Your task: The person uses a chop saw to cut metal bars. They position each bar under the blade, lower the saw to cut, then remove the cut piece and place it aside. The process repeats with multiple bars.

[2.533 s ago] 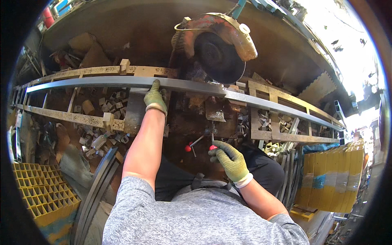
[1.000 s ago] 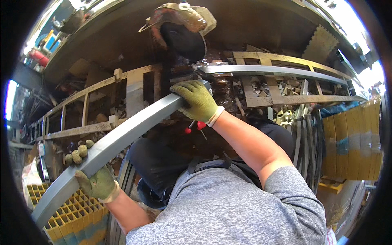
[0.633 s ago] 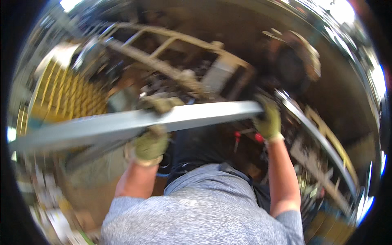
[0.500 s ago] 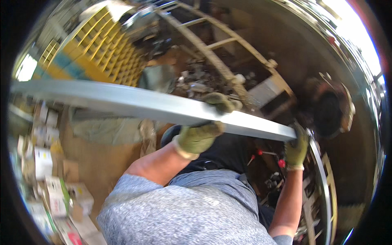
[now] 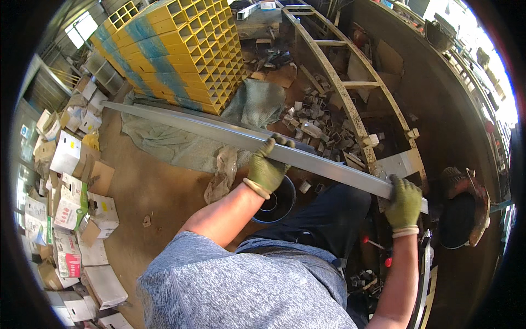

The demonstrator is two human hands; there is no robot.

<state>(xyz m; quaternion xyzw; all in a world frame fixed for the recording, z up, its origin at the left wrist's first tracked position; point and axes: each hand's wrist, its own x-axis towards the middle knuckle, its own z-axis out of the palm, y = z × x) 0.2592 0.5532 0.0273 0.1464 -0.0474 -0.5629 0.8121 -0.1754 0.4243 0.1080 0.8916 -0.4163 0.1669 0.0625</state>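
A long silvery metal bar (image 5: 219, 131), square-edged like a tube or profile, runs from the far left down toward the right. My left hand (image 5: 268, 167), in a green work glove, is closed round it near its middle-right part. The gloved right hand (image 5: 404, 203) grips the bar close to its right end, fingers over the top. Below the bar sits a dark round bucket (image 5: 285, 203), partly behind my left forearm.
Stacked yellow square tubes (image 5: 186, 60) stand beyond the bar on grey-green sheeting (image 5: 170, 156). A ladder-like metal frame (image 5: 356, 85) and scattered metal offcuts (image 5: 312, 129) lie ahead. Cartons (image 5: 66, 153) line the left. A round machine part (image 5: 463, 208) is at right.
The bar's left end now appears farther away and smaller, and the bar slopes more down to the right. My left hand has moved slightly left and down in the picture; both hands keep hold.
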